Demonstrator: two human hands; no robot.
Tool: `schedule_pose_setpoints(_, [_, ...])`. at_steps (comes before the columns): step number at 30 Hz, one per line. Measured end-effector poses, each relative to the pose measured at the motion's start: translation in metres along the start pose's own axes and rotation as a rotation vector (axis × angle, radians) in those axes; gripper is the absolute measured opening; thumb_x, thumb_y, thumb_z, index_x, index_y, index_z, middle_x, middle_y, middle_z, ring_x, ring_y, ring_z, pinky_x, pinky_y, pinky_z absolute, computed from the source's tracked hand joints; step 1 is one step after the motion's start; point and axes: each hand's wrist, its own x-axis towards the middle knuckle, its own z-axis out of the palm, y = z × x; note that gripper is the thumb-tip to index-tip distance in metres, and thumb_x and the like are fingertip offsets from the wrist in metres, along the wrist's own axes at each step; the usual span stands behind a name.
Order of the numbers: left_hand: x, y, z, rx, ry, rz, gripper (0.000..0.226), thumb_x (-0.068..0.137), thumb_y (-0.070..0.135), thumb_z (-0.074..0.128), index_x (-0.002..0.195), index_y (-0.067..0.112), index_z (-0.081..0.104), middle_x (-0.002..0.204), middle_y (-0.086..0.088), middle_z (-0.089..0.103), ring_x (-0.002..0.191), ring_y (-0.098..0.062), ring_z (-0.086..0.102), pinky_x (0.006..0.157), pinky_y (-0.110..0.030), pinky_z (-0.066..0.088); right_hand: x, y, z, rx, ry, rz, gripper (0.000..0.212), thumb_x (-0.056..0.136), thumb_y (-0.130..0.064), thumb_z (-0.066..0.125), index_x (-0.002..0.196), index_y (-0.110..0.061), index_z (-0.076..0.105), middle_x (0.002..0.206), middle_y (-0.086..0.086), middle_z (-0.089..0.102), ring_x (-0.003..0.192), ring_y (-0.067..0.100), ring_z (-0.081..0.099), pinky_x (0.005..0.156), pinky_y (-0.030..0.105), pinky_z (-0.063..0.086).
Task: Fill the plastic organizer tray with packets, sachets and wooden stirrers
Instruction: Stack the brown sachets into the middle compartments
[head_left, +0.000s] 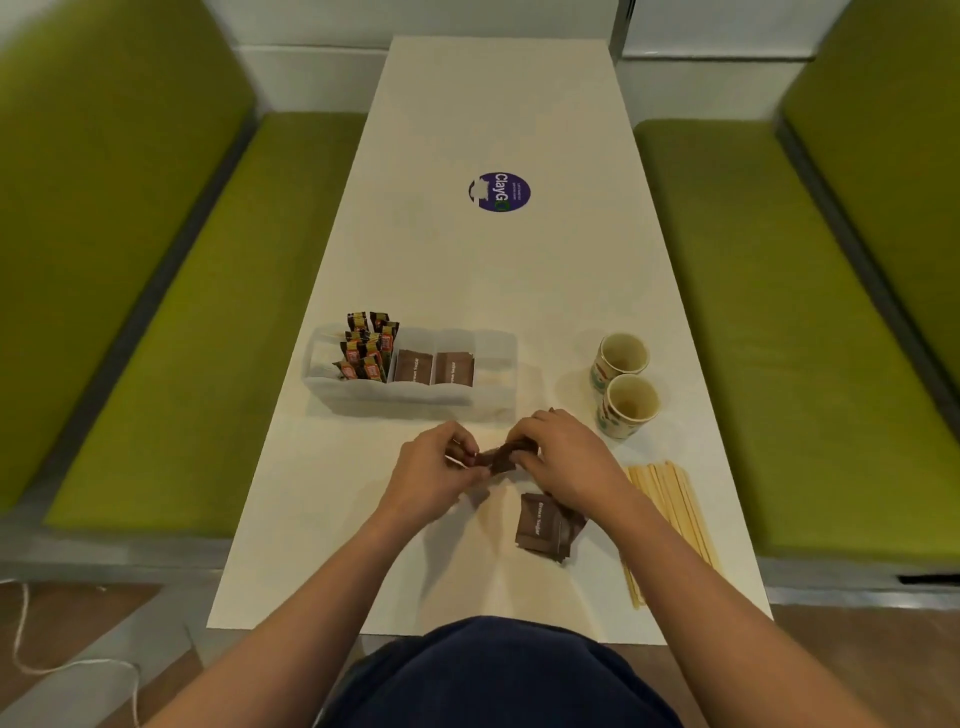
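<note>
Translucent tray (500, 364): upright packets (366, 353) left, brown sachets (434, 368) middle; loose sachets (543, 527), wooden stirrers (670, 519) outside, nearer.

Even indoor light, soft shadows under the hands (498, 460) (slightly blurred), wide-angle bending at edges

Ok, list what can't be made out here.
Head view:
- Held brown sachets: count hidden by left hand and right hand.
- Right-end compartment of organizer tray: contents blurred.
- Print on orange-and-brown packets: too small.
- Part of wooden stirrers: under right forearm.
</note>
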Motion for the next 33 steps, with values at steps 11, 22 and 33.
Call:
schedule_pose_setpoints(11, [0.022,0.048,-0.092,0.076,0.222,0.153,0.013,0.087,0.009,0.076,0.094,0.020,0.074,0.080,0.016,0.070,0.069,0.010,0.060,0.064,-0.003,0.042,0.007,-0.040,-0.006,0.362,0.360,0.088,0.012,0.099,-0.032,0.063,0.110,-0.031,0.062,0.100,-0.011,0.074,0.077,0.012,0.061,0.072,0.034,0.050])
schedule_pose_setpoints(22, [0.093,0.056,-0.122,0.649,0.088,0.178,0.020,0.090,0.016,0.068,0.101,0.029,0.077,0.096,0.004,0.076,0.089,-0.020,0.069,0.069,-0.030,0.053,0.024,-0.068,-0.019,0.786,0.545,0.206,0.009,0.097,-0.026,0.070,0.104,-0.033,0.068,0.094,-0.027,0.071,0.064,0.008,0.074,0.061,0.028,0.055])
schedule_pose_setpoints(33, [0.110,0.035,-0.100,0.924,0.088,0.332,0.025,0.093,0.013,0.063,0.114,0.026,0.068,0.109,-0.001,0.065,0.110,-0.024,0.054,0.065,-0.035,0.045,0.064,-0.063,-0.023,0.474,0.545,0.157,0.013,0.098,-0.031,0.066,0.101,-0.023,0.076,0.097,-0.010,0.071,0.085,0.006,0.060,0.076,0.021,0.043])
